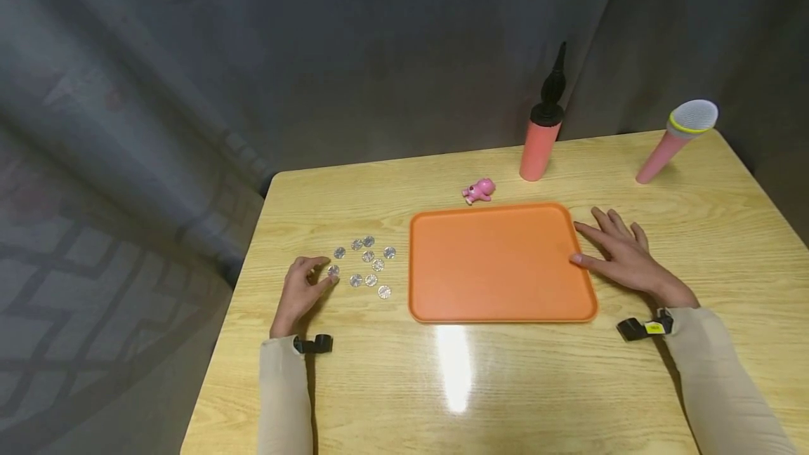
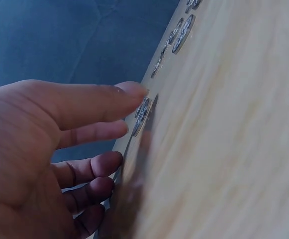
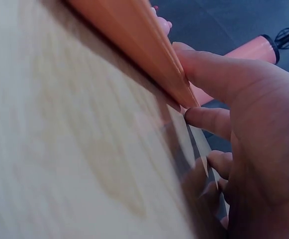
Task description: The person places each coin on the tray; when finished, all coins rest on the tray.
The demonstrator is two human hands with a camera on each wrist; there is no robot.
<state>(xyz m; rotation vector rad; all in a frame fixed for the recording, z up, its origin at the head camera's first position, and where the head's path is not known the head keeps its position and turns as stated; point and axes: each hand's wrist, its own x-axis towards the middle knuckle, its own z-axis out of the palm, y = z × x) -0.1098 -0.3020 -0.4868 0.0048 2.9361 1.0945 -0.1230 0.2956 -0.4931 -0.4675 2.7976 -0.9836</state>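
Several silver coins (image 1: pixel 369 256) lie scattered on the wooden table (image 1: pixel 480 385), left of an empty orange tray (image 1: pixel 499 262). My left hand (image 1: pixel 325 271) rests at the left edge of the coins. Its thumb and forefinger tips sit on either side of the nearest coin (image 1: pixel 333 270), which lies flat. The left wrist view shows the left hand (image 2: pixel 132 109) at that coin (image 2: pixel 142 113), with more coins (image 2: pixel 183 34) beyond. My right hand (image 1: pixel 588 237) lies flat on the table beside the tray's right rim. In the right wrist view the right hand (image 3: pixel 194 94) has its thumb against the tray rim (image 3: pixel 134 35).
A small pink toy (image 1: pixel 478 190) sits just behind the tray. A pink pump with a black nozzle (image 1: pixel 541 139) stands behind it, and a pink microphone-shaped object (image 1: pixel 676 139) leans at the far right corner. Dark curtains hang behind the table.
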